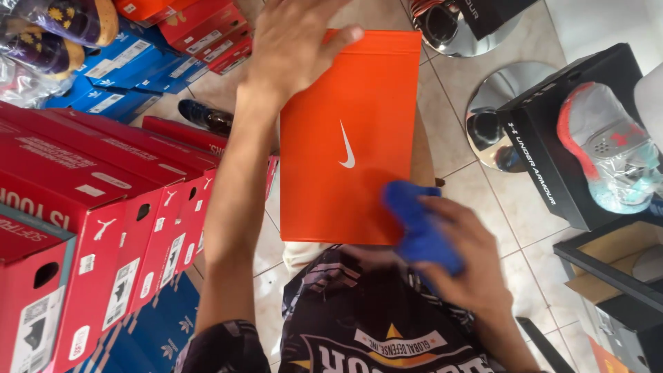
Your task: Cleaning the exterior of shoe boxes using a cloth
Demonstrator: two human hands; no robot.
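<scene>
We wipe the flat orange cardboard shoebox with a blue cloth gripped in our right hand, left hand spread flat steadying its far edge.

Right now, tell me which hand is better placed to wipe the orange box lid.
Right hand: it holds the blue cloth against the orange box; the left hand merely steadies its far edge.
</scene>
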